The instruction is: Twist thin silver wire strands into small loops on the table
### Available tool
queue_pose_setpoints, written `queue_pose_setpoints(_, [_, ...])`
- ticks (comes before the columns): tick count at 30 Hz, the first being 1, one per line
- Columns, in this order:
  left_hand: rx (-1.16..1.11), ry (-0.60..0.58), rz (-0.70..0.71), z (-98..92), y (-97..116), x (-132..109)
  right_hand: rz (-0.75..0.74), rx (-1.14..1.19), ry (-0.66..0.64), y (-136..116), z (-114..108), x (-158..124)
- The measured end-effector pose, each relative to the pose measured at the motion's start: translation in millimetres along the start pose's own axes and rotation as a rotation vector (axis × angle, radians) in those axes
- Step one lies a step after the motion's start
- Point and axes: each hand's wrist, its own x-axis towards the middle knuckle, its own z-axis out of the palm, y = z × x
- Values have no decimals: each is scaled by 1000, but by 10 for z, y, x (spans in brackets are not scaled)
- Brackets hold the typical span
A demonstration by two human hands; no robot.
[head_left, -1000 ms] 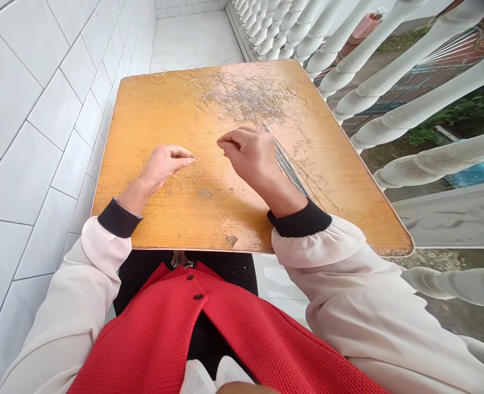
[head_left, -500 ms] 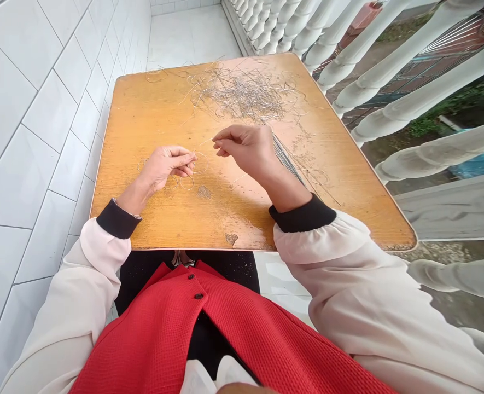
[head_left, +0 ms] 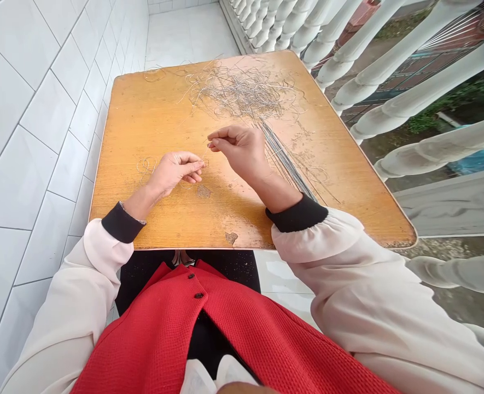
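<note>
Item: a left hand (head_left: 178, 172), fingers curled together, thumb resting against the fingertips; whether they grip wire is too fine to tell. Item: a right hand (head_left: 239, 152), thumb and forefinger pinched together, a strand between them possible but unclear. Item: thin wire loops (head_left: 146, 169), lying on the table just beside the left hand, with more partly under its fingers. Item: a tangled heap of silvery wire (head_left: 242, 93), toward the far edge. Item: a bundle of straight wires (head_left: 289, 156), fanned beneath the right wrist. Item: a chipped orange wooden table (head_left: 143, 120). Also present: a red waffle-knit vest (head_left: 196, 323), black-cuffed cream sleeves (head_left: 121, 221), a white tiled wall (head_left: 40, 109), a white balustrade (head_left: 389, 71).
</note>
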Motion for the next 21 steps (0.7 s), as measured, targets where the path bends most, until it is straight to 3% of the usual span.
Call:
queue_pose_setpoints(6, [213, 75, 84, 67, -22, -19, 149, 240, -43, -78, -24, -21])
queue_pose_setpoints(15, [338, 32, 94, 100, 29, -45, 152, 174, -84, 42, 14, 32])
queue_pose_setpoints(21, [327, -46, 87, 84, 90, -68, 99, 87, -203, 35, -30, 30])
